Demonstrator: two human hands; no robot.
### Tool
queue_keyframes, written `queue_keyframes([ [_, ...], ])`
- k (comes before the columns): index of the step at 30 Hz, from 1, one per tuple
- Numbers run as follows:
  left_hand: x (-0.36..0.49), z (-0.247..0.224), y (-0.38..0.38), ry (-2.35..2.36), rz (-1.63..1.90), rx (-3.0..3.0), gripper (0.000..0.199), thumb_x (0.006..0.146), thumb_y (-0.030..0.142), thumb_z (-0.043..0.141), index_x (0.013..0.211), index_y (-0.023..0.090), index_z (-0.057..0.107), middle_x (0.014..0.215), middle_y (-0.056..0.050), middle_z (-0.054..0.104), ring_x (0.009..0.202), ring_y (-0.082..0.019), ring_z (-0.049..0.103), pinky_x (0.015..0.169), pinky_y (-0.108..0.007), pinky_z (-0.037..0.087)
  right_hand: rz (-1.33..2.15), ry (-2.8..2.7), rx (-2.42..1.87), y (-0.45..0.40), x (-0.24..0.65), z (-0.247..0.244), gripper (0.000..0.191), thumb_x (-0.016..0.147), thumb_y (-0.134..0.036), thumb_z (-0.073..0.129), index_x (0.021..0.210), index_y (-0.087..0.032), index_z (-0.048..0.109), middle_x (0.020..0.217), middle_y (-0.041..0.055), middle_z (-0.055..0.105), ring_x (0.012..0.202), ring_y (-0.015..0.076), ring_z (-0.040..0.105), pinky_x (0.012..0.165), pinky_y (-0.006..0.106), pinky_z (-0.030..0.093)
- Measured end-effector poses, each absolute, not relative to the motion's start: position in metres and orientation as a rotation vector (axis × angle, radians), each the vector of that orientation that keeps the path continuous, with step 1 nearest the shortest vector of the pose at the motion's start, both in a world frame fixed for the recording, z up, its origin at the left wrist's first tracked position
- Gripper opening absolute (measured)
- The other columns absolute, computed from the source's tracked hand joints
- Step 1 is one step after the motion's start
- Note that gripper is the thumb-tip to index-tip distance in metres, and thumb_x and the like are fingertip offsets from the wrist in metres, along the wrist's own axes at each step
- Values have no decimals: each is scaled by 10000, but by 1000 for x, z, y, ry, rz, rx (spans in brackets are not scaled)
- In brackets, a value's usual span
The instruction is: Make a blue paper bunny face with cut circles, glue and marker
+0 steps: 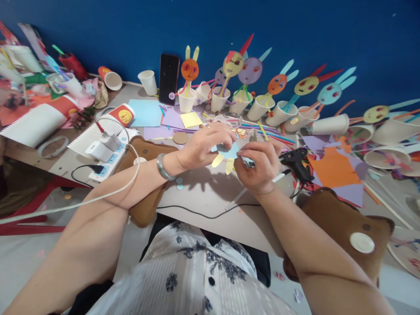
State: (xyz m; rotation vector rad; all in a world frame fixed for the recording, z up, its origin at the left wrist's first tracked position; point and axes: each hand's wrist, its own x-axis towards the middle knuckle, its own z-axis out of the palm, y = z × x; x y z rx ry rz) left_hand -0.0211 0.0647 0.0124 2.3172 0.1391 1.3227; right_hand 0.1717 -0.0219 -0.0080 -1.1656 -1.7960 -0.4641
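Observation:
Between my hands is a light blue paper rabbit head (231, 151) with two pale yellow ears pointing down toward me. My left hand (210, 143), with a bangle on its wrist, is closed on its left edge. My right hand (260, 165) pinches its right side with thumb and fingers. The face of the head is partly hidden by my fingers. Small light blue paper dots (180, 183) lie on the table below my left wrist. Behind the hands are strewn coloured pipe cleaners (272, 133) and paper scraps.
Paper cups (259, 108) with finished rabbit heads line the blue wall. A phone (169, 78) leans there. A power strip (111, 157) with a white cable is at left. A black glue gun (299, 165) and orange paper (336, 168) lie right. Brown cushions (341, 232) flank my arms.

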Motion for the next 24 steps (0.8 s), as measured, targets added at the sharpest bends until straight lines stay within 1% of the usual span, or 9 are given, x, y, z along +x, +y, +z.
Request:
queue_keyframes([
  [3, -18, 10, 70, 268, 1087, 2161, 112, 868, 287, 682, 837, 203, 614, 883, -43, 711, 855, -163, 651, 802, -320, 521, -287, -1790, -1199, -22, 167, -4, 133, 916, -361, 636, 842, -251, 619, 860, 51, 698, 832, 228, 655, 851, 451, 448],
  [5, -16, 8, 74, 394, 947, 2019, 154, 817, 287, 730, 818, 181, 619, 813, -20, 675, 759, -128, 610, 696, -267, 478, -83, -1752, -1259, -21, 164, -1, 175, 928, -371, 630, 810, -244, 609, 810, 34, 686, 798, 214, 645, 824, 421, 460],
  [6, -15, 7, 75, 448, 879, 1949, 182, 799, 293, 753, 806, 171, 618, 785, -8, 656, 730, -115, 591, 670, -253, 458, 45, -1714, -1294, -20, 163, 0, 209, 931, -382, 631, 781, -240, 595, 769, 21, 667, 759, 200, 627, 788, 396, 463],
  [9, -15, 10, 76, 490, 612, 1748, 246, 775, 314, 800, 833, 150, 628, 750, 12, 638, 686, -95, 582, 668, -245, 454, 425, -1557, -1380, -17, 163, 2, 324, 915, -452, 665, 706, -232, 553, 661, -14, 587, 649, 158, 539, 684, 334, 442],
  [12, -16, 18, 72, 478, 431, 1546, 264, 789, 301, 802, 921, 141, 639, 792, -1, 667, 688, -102, 628, 653, -246, 483, 631, -1453, -1397, -15, 164, 1, 420, 878, -551, 710, 671, -226, 544, 624, -24, 549, 612, 137, 480, 645, 313, 413],
  [14, -16, 23, 69, 509, 434, 1442, 252, 796, 280, 798, 933, 140, 639, 807, 1, 667, 695, -103, 639, 636, -240, 491, 684, -1438, -1384, -15, 164, 1, 466, 852, -609, 730, 663, -224, 549, 627, -20, 554, 612, 135, 476, 632, 309, 402],
  [18, -15, 26, 68, 558, 546, 1394, 141, 810, 195, 766, 854, 127, 651, 752, 21, 638, 675, -73, 594, 658, -222, 470, 779, -1435, -1337, -16, 161, 0, 505, 816, -675, 745, 667, -226, 568, 632, -14, 563, 612, 138, 495, 615, 306, 402],
  [21, -15, 27, 68, 573, 597, 1413, 56, 828, 142, 717, 815, 117, 669, 719, 27, 624, 654, -54, 548, 642, -209, 425, 822, -1453, -1313, -18, 160, 0, 477, 807, -643, 766, 675, -224, 581, 627, -19, 561, 601, 131, 481, 610, 301, 404],
  [24, -15, 30, 66, 613, 597, 1413, 64, 836, 118, 683, 773, 117, 673, 669, 38, 600, 608, -47, 503, 587, -206, 371, 834, -1471, -1307, -18, 158, 1, 411, 816, -553, 778, 670, -221, 584, 617, -29, 558, 586, 122, 471, 625, 302, 417],
])
